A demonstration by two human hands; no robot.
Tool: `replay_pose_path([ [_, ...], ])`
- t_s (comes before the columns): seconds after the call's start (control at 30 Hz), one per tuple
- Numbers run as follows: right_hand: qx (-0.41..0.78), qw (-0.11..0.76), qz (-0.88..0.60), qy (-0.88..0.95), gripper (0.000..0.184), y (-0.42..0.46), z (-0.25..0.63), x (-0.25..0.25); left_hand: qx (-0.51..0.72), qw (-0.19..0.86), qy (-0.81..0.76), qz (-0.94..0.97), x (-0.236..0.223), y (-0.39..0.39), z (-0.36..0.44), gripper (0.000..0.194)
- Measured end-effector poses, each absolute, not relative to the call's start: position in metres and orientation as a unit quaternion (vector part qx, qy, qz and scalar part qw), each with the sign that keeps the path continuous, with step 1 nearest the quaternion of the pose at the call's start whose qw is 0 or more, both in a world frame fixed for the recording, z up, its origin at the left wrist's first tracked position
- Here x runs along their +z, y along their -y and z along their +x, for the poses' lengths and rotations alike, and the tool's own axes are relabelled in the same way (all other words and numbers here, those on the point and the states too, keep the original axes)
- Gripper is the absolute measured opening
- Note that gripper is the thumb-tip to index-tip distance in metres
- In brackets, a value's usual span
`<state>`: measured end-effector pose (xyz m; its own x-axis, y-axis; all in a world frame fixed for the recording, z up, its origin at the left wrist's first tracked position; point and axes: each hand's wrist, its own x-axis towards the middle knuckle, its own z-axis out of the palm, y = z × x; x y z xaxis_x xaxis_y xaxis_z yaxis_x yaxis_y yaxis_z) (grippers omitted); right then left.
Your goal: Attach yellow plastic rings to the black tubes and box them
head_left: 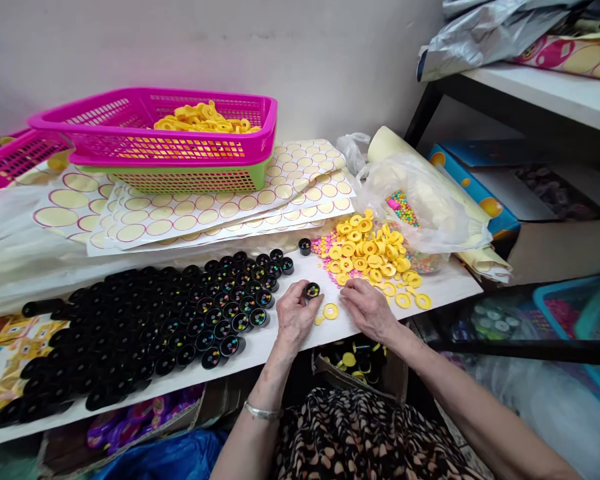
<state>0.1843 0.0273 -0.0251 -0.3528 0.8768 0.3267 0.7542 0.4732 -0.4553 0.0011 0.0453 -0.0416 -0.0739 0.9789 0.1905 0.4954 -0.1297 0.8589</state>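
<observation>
In the head view my left hand (296, 312) is closed around a small black cup (312, 290), with coloured beads showing in its open top. My right hand (366, 307) is at the edge of the bead pile, its fingers bent together; whatever is between the fingertips is hidden. Between my hands a yellow ring with a tab (331, 311) lies flat on the white table. Just beyond my right hand is a heap of yellow rings (367, 247) on loose pink and yellow beads (323, 248). One more black cup (305, 247) stands apart near the beads.
Rows of black cups (220, 313) cover the table's left side. Behind them, sheets of round stickers (180, 217) lie under a pink basket (180, 147) of yellow parts. A plastic bag (410, 200) of beads sits at right. Below the edge is a cardboard box (390, 380).
</observation>
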Motion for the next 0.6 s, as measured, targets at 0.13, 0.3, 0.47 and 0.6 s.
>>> replay_pose_path([
  [0.13, 0.118, 0.239, -0.529, 0.805, 0.023, -0.045, 0.183, -0.032, 0.433, 0.285, -0.579, 0.629, -0.044, -0.045, 0.000, 0.031],
  [0.3, 0.058, 0.141, -0.573, 0.805, 0.025, -0.050, 0.175, -0.030, 0.444, 0.301, -0.566, 0.626, -0.044, -0.046, -0.001, 0.031],
  [0.47, 0.158, 0.082, -0.606, 0.775, 0.019, -0.045, 0.170, -0.015, 0.446, 0.322, -0.559, 0.620, -0.043, -0.044, -0.001, 0.031],
  [0.6, 0.276, 0.075, -0.643, 0.710, 0.014, -0.047, 0.169, -0.008, 0.432, 0.327, -0.570, 0.617, -0.042, -0.044, -0.001, 0.031],
])
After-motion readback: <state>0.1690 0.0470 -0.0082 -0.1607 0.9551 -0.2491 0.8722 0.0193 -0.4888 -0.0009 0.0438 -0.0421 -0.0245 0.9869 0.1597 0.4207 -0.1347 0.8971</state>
